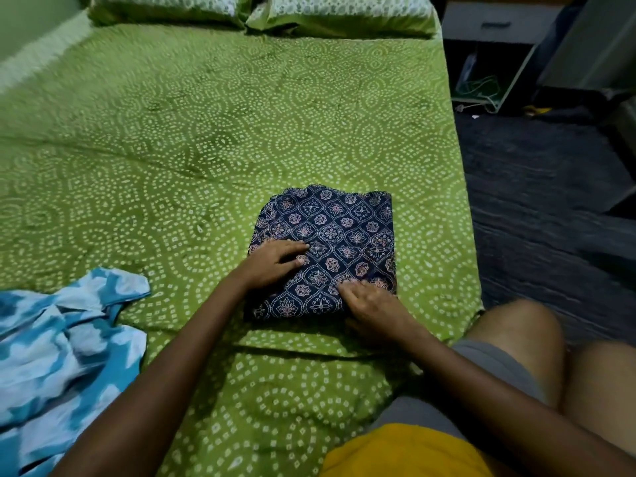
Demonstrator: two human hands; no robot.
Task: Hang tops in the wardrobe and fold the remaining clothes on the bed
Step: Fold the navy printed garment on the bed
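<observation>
Both hands are lying flat and released on the folded navy garment [330, 249]: left hand [275, 261] pressing, right hand [370, 304] seemingly likewise, blurred.

Navy patterned garment [330, 242] sits folded square on the green bed [172, 132]; blue-white top [62, 342] lies crumpled at left.

Under our left hand [275, 261] and right hand [370, 304], parts of the folded navy garment [340, 232] are covered. Left of our grip, the blue-and-white garment [65, 342] runs off the frame's edge. Far beyond our hands, the pillows [261, 12] are cropped and blurred, and the dim clutter [481, 87] is perhaps cables.
</observation>
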